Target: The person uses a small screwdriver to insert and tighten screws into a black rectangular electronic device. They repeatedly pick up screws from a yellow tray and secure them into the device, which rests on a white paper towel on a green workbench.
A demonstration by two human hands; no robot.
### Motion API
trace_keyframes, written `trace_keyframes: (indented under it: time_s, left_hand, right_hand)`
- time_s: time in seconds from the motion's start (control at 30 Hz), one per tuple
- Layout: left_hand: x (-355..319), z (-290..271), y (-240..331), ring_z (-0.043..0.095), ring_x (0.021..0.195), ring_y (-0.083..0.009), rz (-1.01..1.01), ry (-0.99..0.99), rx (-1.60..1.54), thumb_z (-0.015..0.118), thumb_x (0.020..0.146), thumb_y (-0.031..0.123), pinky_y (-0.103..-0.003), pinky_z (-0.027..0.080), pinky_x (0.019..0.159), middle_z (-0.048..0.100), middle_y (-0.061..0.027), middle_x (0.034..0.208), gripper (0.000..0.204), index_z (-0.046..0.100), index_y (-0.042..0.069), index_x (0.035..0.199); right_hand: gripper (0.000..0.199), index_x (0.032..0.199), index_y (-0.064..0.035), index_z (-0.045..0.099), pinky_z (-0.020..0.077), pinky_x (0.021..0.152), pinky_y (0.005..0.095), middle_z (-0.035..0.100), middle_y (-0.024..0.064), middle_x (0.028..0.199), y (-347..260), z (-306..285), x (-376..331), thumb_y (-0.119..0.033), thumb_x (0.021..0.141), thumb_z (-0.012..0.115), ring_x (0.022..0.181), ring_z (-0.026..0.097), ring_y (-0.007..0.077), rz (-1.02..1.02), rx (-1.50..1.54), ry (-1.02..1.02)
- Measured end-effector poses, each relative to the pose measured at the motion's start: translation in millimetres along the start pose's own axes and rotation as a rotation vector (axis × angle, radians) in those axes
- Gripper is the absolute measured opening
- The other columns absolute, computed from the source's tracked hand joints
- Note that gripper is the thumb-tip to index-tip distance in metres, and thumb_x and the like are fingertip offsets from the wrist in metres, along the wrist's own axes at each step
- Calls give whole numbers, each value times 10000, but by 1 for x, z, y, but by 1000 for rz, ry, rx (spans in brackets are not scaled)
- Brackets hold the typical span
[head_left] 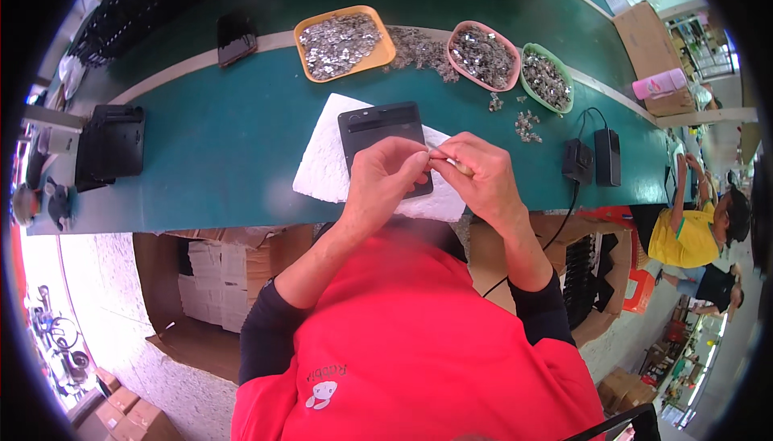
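Note:
Both hands meet over a flat black plastic housing [385, 119], which lies on a white foam sheet [322, 169] at the near edge of the table. My left hand [382, 174] is closed, thumb and fingers pinched near the housing's right side. Opposite it, my right hand [488, 177] is closed too, its fingertips touching those of the left. A small tan piece [464, 169] shows between the right fingers, its kind unclear. Whatever sits between the touching fingertips is too small to make out. The hands hide the housing's lower part.
Small metal parts fill a yellow tray [390, 48], a pink basket [457, 71] and a green basket [525, 80]; loose ones lie around them. Black housings [113, 143] stand left. Two black devices [578, 161] with cables sit right. Open cartons [165, 280] stand below the table edge.

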State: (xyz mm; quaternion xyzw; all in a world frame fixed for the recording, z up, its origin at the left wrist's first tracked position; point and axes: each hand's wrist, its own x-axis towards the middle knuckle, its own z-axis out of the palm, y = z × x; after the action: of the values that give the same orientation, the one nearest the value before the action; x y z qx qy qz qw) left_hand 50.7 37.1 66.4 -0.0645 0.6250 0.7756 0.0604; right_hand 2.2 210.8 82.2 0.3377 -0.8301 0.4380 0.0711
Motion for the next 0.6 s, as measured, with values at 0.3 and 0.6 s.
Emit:
trace_keyframes:
  time_s: [0.3, 0.6]
  left_hand:
    - [-1, -6, -10, 635, 726, -86, -29, 13, -152, 611, 922, 117, -223, 506, 629, 702, -58, 850, 157, 669, -18, 978]
    - [-5, -4, -13, 683, 713, -197, 164, 31, 218, 646, 863, 32, -291, 534, 660, 685, -129, 807, 105, 663, -4, 961]
  right_hand:
    - [88, 892, 24, 685, 336, 405, 209, 644, 37, 680, -3, 1, -1, -60, 866, 679, 459, 468, 34, 633, 535, -102]
    - [100, 835, 22, 650, 327, 376, 208, 611, 22, 607, -2, -2, 10, -74, 863, 648, 420, 464, 37, 747, 587, -305]
